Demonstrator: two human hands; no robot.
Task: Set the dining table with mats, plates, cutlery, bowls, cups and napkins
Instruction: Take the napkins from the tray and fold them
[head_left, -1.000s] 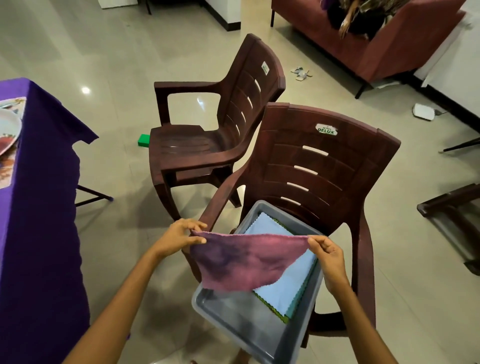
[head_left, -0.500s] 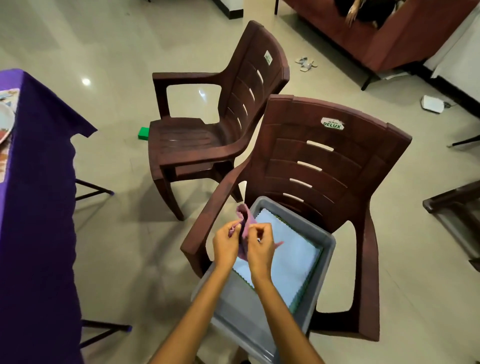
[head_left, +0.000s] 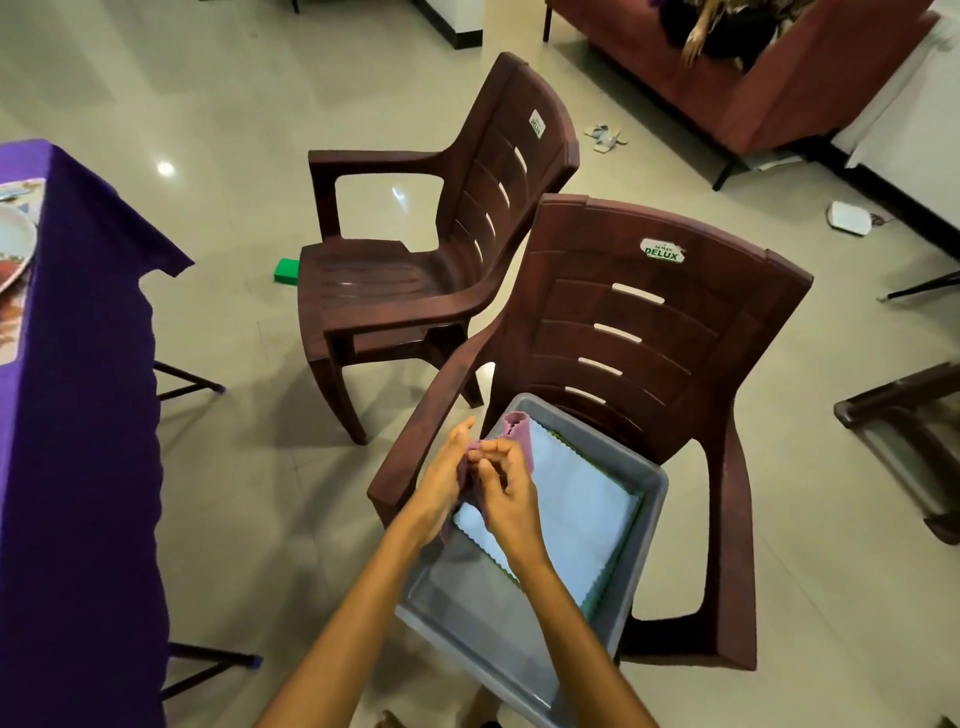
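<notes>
Both hands, left hand (head_left: 441, 478) and right hand (head_left: 506, 491), pinch the pink napkin (head_left: 517, 434) bunched between their fingertips above the grey tub (head_left: 644, 551) on the chair (head_left: 649, 332), probably folding it for the table (head_left: 78, 364).

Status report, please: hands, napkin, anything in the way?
Left hand and right hand both pinching the pink napkin. Napkin bunched above the grey tub. Nothing blocking.

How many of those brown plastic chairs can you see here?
2. The near chair holds a grey tub on its seat, just beyond the hands. The far chair stands behind it to the left, nothing on its seat. Others may be out of frame.
</notes>
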